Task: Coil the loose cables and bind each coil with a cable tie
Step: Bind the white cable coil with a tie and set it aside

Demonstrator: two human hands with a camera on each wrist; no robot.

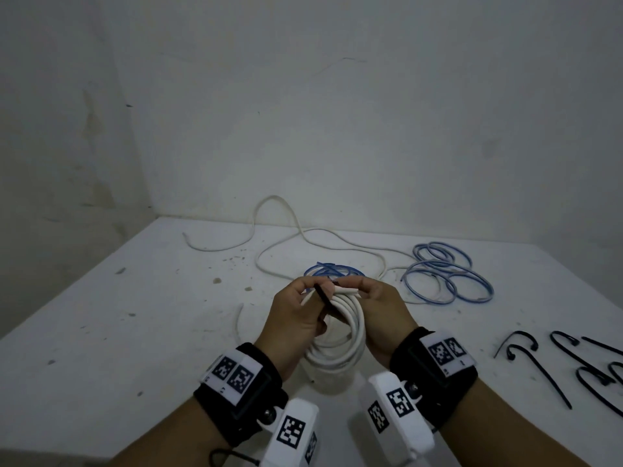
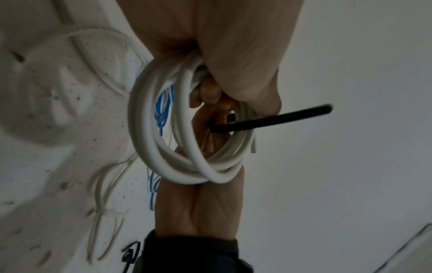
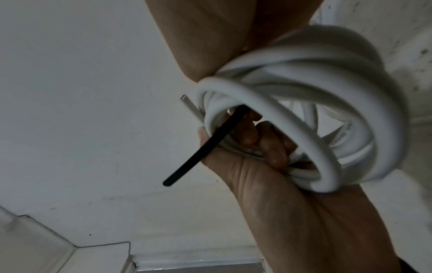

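Both hands grasp the coil (image 1: 340, 318), left hand (image 1: 296, 315) pinching the tie (image 1: 323, 298), right hand (image 1: 381, 311) steadying; a slackened grip may let loops spring apart.

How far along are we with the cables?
Done: white coil wound. In hand: left hand and right hand hold it, black cable tie through it, not visibly closed. Left: loose white cable, blue cables; spare ties wait.
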